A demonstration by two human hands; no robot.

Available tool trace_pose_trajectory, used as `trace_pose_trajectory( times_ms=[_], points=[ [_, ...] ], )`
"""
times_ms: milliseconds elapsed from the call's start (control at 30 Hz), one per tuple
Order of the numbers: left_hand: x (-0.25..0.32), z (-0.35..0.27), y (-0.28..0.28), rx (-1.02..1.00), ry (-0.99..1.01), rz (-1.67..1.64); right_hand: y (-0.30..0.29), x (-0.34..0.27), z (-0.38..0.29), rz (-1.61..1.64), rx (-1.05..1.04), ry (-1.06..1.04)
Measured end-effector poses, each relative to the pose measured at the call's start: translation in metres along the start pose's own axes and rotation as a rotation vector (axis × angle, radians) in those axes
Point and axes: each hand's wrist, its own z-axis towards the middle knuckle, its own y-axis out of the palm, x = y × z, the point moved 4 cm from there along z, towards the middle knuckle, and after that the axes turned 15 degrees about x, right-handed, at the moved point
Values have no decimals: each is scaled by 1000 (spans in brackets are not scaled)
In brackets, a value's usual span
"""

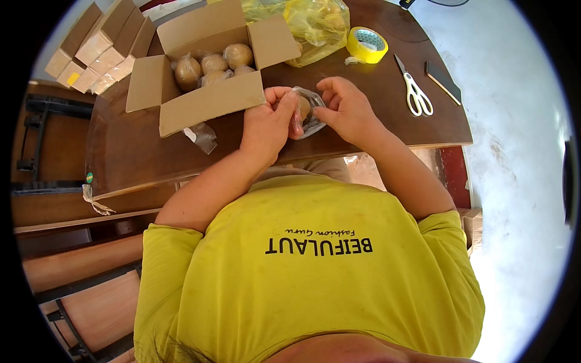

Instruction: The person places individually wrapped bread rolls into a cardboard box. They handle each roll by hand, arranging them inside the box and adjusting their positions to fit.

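My left hand (268,125) grips a clear plastic bag (313,129) with a round tan fruit (304,108) inside it, just above the table's near edge. My right hand (349,111) is at the bag's other side, fingers curled and thumb against the plastic; whether it pinches the film is unclear. Left of the bag stands an open cardboard box (211,109), flaps folded outward, its front flap reaching my left hand. In the box lie several round tan fruits (187,72) wrapped in clear plastic.
On the brown wooden table (136,154) lie a yellow plastic bag (317,31), a tape roll (367,44), white-handled scissors (413,88) and a dark phone-like object (444,82). Cardboard boxes (106,43) are stacked at the far left. A plastic scrap (204,137) lies before the open box.
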Motion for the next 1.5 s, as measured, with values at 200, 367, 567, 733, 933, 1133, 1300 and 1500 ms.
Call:
trace_pose_trajectory(
  times_ms=[200,367,567,733,933,1133,1300,1500],
  points=[
    [2,-6,0,-16,8,-61,19,3,20,-93,128,-578],
    [2,-9,-4,-21,-11,-26,34,25,43,259,-151,-222],
    [-2,-10,-8,-18,-121,5,33,14,39,213,-193,-92],
    [4,-15,-10,-66,-185,-5,20,5,35,22,61,-189],
    [3,-20,-5,-170,-64,124,1,9,34,-30,162,-168],
    [6,-16,4,-225,154,464,-27,8,30,-19,257,-206],
    [6,-20,10,-208,379,659,-45,0,20,-62,285,-255],
    [3,-5,8,-72,372,725,-58,0,12,-201,325,-326]
  ],
)
